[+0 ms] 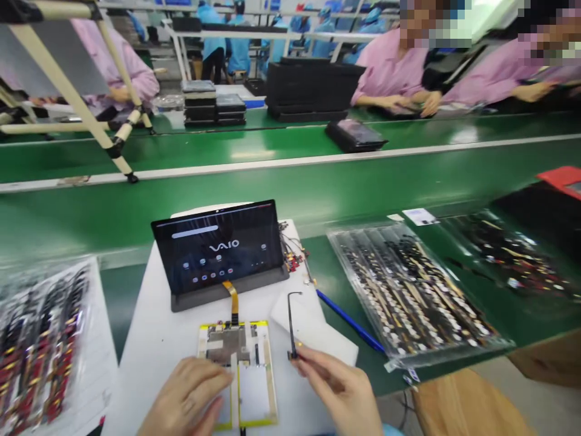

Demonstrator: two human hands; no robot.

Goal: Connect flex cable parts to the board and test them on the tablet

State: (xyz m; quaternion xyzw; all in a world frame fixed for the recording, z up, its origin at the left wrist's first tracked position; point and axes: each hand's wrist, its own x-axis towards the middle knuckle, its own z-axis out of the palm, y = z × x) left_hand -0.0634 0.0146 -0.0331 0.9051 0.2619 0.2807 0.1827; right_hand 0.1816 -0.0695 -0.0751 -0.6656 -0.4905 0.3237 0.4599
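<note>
Black flex cable (291, 324) is the part in hand: it's up off the white board (149, 339), just right of the open unit (256, 393), long tail pointing away from the wearer, tip hooked to the right. Right hand (342, 381) has its lower end pinched between thumb and fingers. Left hand (190, 393) is loosely curled over the unit's lower left, fingertips by the pale strip down its middle. Can't tell whether it presses, grips or just hovers.

Step in hand, my read: handling the loose cable beside the exposed internals. Cable and unit look apart. From this pose the next move calls for a light fingertip pinch, tail free of snags, connector facing checked, and the unit kept steady under the left.

Unit lies flat, yellow along its edges. Orange ribbon (233, 300) runs from its top edge to the foot of the lit tablet screen (222, 254), which leans back in a grey stand (236, 289) showing a VAIO logo and icons.

Right of that: small pile of wired parts (294, 257) by the stand, white foam sheet (336, 345), blue stick (349, 320), then a clear tray (454, 356) with rows of dark strips. Far left: rows of red and black parts (68, 363). Co-workers in pink (385, 66) sit across the green bench (333, 278).
</note>
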